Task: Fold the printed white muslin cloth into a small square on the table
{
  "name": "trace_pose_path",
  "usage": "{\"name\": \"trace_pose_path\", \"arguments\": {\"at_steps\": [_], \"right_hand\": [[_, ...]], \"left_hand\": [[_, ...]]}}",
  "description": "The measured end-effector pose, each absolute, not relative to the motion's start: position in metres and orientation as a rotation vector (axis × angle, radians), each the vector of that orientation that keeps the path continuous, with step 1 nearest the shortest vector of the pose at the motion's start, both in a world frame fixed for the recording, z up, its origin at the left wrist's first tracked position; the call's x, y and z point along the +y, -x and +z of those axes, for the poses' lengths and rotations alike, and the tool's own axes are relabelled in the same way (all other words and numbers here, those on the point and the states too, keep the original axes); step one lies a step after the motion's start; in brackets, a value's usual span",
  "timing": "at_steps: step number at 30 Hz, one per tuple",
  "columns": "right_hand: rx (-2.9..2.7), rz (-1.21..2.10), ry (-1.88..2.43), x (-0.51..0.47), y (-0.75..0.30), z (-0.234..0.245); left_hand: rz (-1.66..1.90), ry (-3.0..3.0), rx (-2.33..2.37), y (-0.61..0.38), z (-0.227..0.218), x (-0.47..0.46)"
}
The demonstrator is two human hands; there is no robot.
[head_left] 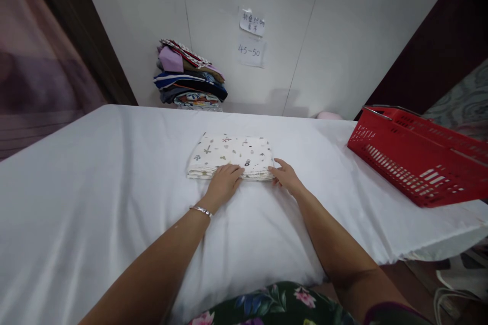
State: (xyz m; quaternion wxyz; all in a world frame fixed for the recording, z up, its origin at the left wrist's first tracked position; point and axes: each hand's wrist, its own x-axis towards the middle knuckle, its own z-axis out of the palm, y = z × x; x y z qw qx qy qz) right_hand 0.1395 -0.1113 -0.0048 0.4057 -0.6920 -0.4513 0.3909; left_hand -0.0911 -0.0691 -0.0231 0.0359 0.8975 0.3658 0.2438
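Note:
A folded cream cloth (232, 155) with small printed figures lies in the middle of the white-covered table (95, 188). My left hand (224, 183), a bracelet on its wrist, rests on the cloth's near edge with fingers curled over it. My right hand (285, 175) touches the cloth's near right corner, fingers stretched and slightly apart, holding nothing.
A stack of folded coloured clothes (190, 78) stands at the table's far edge against the white wall. A red plastic basket (415, 155) sits on the right end of the table. Two paper notes (251, 35) hang on the wall.

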Motion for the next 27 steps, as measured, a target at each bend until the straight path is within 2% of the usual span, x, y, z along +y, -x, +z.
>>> {"name": "trace_pose_path", "arguments": {"at_steps": [10, 15, 27], "right_hand": [[-1.005, 1.068, 1.606, -0.109, -0.137, -0.011], [-1.021, 0.94, 1.465, -0.1, -0.137, -0.01], [-1.124, 0.877, 1.718, -0.091, -0.145, -0.035]], "left_hand": [[0.757, -2.783, 1.121, 0.091, -0.025, -0.067], [0.765, -2.772, 1.126, 0.091, -0.025, -0.068], [0.77, -2.774, 1.103, 0.094, -0.028, -0.067]]}}
